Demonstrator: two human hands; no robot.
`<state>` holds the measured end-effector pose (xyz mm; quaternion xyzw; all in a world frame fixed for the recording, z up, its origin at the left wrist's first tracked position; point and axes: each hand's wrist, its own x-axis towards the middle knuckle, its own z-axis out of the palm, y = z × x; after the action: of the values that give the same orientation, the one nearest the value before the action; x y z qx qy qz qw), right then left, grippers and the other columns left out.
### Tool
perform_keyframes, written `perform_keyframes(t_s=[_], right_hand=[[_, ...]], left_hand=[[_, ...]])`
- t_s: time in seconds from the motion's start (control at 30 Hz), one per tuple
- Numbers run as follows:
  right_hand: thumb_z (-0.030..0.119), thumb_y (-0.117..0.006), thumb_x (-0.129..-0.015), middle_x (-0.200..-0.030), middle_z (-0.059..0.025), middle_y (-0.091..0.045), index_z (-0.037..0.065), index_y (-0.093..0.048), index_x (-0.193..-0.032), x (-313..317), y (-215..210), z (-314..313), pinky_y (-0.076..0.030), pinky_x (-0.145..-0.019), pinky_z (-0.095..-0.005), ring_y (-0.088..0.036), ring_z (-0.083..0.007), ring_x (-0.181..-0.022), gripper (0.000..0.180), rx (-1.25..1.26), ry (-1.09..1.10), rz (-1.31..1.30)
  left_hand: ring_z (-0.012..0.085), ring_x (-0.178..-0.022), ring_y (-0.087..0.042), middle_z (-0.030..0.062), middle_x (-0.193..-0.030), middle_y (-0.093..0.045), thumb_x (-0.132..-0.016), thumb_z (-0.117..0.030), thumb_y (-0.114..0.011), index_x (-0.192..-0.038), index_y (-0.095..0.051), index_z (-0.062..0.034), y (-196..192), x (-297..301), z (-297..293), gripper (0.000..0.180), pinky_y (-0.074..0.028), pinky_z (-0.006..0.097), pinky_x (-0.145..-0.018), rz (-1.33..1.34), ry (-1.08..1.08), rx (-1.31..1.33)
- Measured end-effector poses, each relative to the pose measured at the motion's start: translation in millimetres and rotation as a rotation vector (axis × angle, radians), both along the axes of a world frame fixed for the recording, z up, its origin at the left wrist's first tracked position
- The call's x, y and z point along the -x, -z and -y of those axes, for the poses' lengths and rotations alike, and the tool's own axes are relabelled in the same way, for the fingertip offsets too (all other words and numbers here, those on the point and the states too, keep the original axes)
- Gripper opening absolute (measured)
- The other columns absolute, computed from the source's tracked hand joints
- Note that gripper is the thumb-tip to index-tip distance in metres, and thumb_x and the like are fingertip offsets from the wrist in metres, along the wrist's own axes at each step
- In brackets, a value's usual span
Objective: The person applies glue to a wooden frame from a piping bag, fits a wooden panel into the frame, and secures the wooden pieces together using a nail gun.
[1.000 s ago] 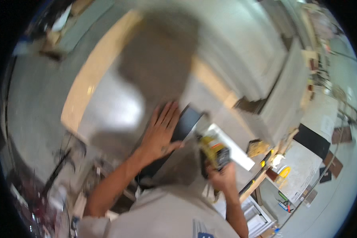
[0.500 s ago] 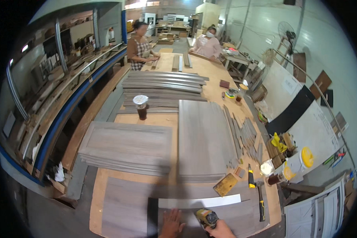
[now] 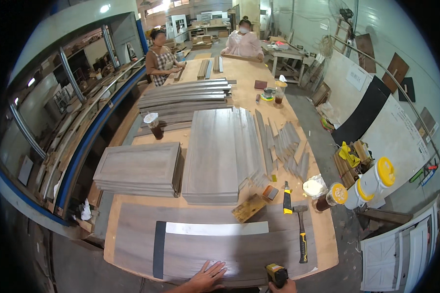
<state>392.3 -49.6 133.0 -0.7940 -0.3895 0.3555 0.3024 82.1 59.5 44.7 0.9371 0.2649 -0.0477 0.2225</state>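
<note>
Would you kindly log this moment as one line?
left hand flat on grey panel | right hand grips yellow power tool

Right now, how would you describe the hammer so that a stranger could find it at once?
Start at the long workbench and go to its near right corner. The hammer lies flat on the grey panel there, head away from the person. Its black and yellow handle is longer than the knife lying just beyond it.

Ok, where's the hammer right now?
The hammer lies on the near right part of the workbench, handle toward the person, just right of the grey panel and below the utility knife.
</note>
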Motion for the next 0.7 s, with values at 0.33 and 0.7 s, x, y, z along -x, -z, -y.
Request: perform_keyframes(t_s=[0.33,0.7], right_hand=[[0.04,-0.072,-0.082,-0.082,-0.0205,-0.069,-0.001,-0.067,-0.103,-1.0,-36.1,-12.3,-0.053,-0.068,-0.0418,-0.07,-0.0308,-0.079,0.046,0.34,-0.081,-0.104],[0.016,-0.069,-0.086,-0.058,-0.0041,-0.059,-0.004,-0.063,-0.077,66.3,-43.8,-58.3,-0.045,-0.047,-0.0296,-0.057,-0.0111,-0.048,0.022,0.169,0.061,-0.193]], left_hand=[[0.0363,-0.15,-0.01,0.0197,-0.161,-0.012,-0.101,-0.046,-0.041,-0.155,-0.014,-0.0112,20.2,19.5,17.4,0.07,-0.007,0.063,-0.116,0.08,0.043,0.077],[0.043,-0.145,-0.022,0.0299,-0.152,-0.028,-0.089,-0.034,-0.056,-0.141,-0.042,0.0024,-4.1,17.1,-12.4,0.065,-0.018,0.066,-0.113,0.133,0.03,-0.061]])
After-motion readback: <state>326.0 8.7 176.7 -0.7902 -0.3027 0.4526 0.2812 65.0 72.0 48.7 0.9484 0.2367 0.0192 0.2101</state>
